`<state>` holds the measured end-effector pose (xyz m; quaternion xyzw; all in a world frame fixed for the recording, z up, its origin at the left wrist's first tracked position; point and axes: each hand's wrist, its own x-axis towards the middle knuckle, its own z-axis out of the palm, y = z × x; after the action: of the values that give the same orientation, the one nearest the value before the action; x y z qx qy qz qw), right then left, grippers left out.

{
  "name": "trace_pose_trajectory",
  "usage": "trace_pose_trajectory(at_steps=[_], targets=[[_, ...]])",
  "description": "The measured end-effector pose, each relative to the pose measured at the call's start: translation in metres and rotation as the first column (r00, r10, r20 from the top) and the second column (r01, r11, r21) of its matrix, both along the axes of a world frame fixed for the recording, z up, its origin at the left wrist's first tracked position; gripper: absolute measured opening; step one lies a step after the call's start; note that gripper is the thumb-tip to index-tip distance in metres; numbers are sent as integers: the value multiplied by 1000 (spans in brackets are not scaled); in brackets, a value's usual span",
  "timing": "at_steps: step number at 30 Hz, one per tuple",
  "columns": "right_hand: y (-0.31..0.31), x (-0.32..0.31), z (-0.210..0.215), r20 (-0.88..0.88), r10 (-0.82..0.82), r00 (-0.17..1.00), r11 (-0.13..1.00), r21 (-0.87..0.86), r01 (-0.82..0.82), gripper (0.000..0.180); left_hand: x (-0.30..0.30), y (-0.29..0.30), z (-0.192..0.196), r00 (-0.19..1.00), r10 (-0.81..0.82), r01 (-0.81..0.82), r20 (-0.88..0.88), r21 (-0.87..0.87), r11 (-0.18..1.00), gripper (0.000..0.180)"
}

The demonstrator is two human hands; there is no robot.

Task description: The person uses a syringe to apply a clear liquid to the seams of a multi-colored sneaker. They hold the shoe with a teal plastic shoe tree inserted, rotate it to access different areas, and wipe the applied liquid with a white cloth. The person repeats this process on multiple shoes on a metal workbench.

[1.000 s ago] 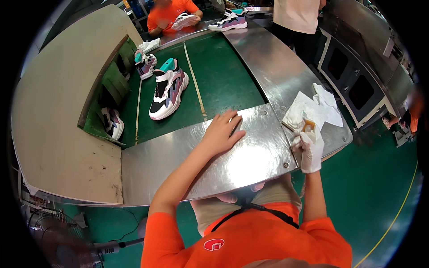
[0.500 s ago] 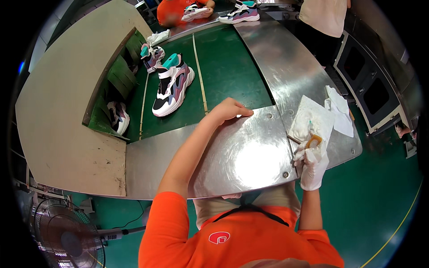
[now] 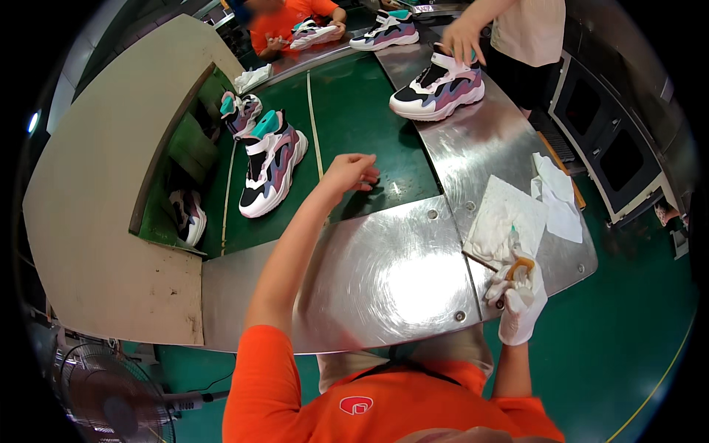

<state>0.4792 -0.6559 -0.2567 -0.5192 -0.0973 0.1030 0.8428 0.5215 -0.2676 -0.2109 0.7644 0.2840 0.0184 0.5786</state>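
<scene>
**One gloved right hand (image 3: 523, 306) around a tool (image 3: 521, 267), one bare left hand (image 3: 350, 175) over the green belt (image 3: 354, 118)**

Nearest, off the left end of the metal worktop (image 3: 362, 273), stands a fan (image 3: 114, 402). At the worktop's near right corner, the right hand, in a white glove, has its fingers closed on the tool, which has an amber ring and a teal tip. The tip points at a white pad (image 3: 493, 210) near the worktop's right edge; whether they touch I cannot tell. Just beyond the pad, along that edge, lies a crumpled white cloth (image 3: 557, 196).

The left hand hangs just past the worktop's inner edge, fingers loosely bent, with nothing visible in its grasp. To its left and apart from it, a white, black and purple shoe (image 3: 275, 173) with a teal insert sits on the belt, toe toward the belt's near edge. At the belt's left edge, a second shoe (image 3: 193, 218) shows under green flaps (image 3: 193, 144), and a third (image 3: 241, 116) sits farther up.

Farther off, a similar shoe (image 3: 439, 90) stands on the worktop's right arm, a co-worker's hand (image 3: 464, 40) at its top. Another shoe (image 3: 385, 31) stands near the belt's far right corner. Beyond the far edge, a person in orange (image 3: 301, 10) holds one more shoe (image 3: 314, 35).
</scene>
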Motion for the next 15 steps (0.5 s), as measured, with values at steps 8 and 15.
trace_pose_trajectory(at_steps=[8,15], targets=[[-8,-4,-23,-20,-31,999,999,-30,30,85,184,8,29,949,-263,21,174,796,604,92],[-11,-5,-27,246,-18,969,986,-158,58,78,240,-20,26,968,-252,165,9,732,661,108]])
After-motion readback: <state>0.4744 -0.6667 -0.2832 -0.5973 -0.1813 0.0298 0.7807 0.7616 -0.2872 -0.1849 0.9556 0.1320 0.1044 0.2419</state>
